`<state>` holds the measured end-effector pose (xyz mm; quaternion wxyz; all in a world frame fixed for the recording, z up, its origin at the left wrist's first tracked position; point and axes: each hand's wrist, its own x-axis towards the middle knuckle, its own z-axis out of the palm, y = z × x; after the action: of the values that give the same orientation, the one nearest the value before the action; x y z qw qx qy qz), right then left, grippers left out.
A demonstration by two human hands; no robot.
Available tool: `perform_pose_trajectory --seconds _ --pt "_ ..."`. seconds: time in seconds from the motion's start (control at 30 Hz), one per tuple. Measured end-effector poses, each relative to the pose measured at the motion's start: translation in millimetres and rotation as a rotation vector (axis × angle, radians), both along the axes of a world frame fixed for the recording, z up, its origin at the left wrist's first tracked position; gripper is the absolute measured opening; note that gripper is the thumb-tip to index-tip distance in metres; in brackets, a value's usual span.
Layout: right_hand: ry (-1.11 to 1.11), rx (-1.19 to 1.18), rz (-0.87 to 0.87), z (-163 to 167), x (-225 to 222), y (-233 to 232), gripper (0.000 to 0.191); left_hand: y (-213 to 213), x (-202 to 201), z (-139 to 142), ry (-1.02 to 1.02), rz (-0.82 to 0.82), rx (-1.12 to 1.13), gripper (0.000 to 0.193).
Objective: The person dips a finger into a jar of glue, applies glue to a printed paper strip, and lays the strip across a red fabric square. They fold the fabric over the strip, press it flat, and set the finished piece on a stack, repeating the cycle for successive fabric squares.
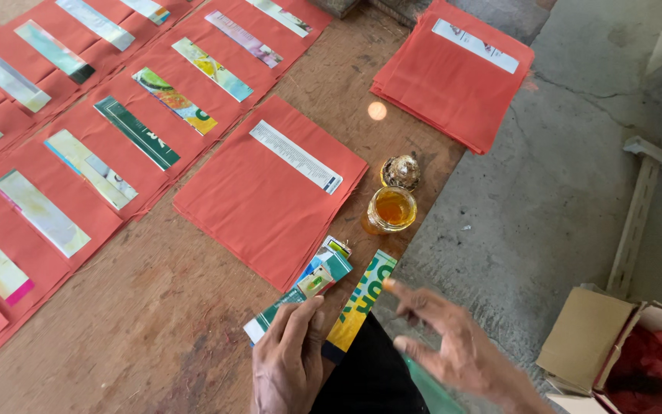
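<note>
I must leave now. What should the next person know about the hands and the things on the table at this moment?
Left hand: pinches a bundle of printed paper strips at the table edge.
Right hand: open, holds nothing, beside the strips.
Glue jar is open, its lid behind it.
Done: overlapping rows of red sheets each carry a strip.
Left: two red stacks show a strip on the top sheet only; lower sheets are hidden.

Paper sheets (266,203) orange-red, each with a multicoloured printed strip (296,156) (white, green, yellow). Strips in left grip (286,360): teal/white, yellow/green. Table (147,307) brown wood. Jar (391,209) amber. Floor (515,199) grey.
</note>
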<state>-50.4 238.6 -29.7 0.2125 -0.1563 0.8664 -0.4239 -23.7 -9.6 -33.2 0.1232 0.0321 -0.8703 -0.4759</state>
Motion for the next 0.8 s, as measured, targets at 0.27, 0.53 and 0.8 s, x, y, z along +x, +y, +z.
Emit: perform_pose_trajectory --seconds 0.27,0.53,0.8 --pt "0.056 0.180 -0.027 -5 -19 3 0.095 -7 -8 1 0.204 -0.037 -0.374 0.028" --pt "-0.097 0.418 0.053 4 -36 -10 0.101 -10 -12 -1 0.114 -0.093 -0.369 0.042" --pt "0.053 0.408 0.271 1 0 -26 0.096 -14 -8 12 0.077 -0.020 -0.178 0.025"
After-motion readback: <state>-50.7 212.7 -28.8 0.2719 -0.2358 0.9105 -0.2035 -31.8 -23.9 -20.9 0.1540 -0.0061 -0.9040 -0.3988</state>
